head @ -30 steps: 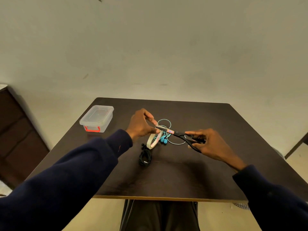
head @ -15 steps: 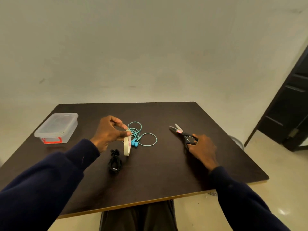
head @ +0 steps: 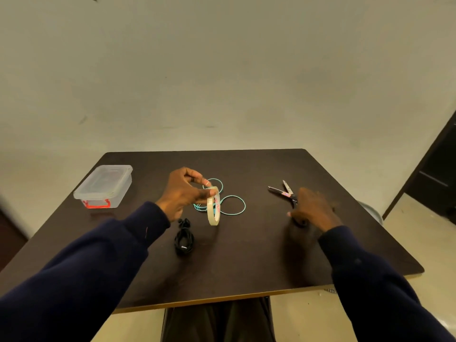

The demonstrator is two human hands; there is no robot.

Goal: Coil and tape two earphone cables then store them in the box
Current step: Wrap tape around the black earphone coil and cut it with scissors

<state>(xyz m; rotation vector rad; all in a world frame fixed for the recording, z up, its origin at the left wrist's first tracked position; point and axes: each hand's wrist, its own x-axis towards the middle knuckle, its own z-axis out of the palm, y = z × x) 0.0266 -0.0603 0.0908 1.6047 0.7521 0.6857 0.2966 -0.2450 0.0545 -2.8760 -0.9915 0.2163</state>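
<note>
My left hand [head: 183,193] pinches a cream tape roll [head: 213,208] upright above the table, and a short strip of tape sticks to its index fingertip. Behind the roll a teal earphone cable [head: 233,206] lies in loose loops. A black earphone cable [head: 183,239] rests coiled just below my left wrist. The clear lidded box [head: 103,185] with a red latch stands at the far left. My right hand [head: 313,208], blurred, hovers palm down over the handles of the scissors [head: 282,191], which lie flat with the blades apart. Whether it grips them is unclear.
The dark table [head: 246,262] ends close to me along a light front edge. A dark door [head: 439,174] stands at the right, and plain wall rises behind the table.
The scissors left the tape and went down on the table's right side. My left hand keeps the roll with a cut strip on its finger. The view swung right.
</note>
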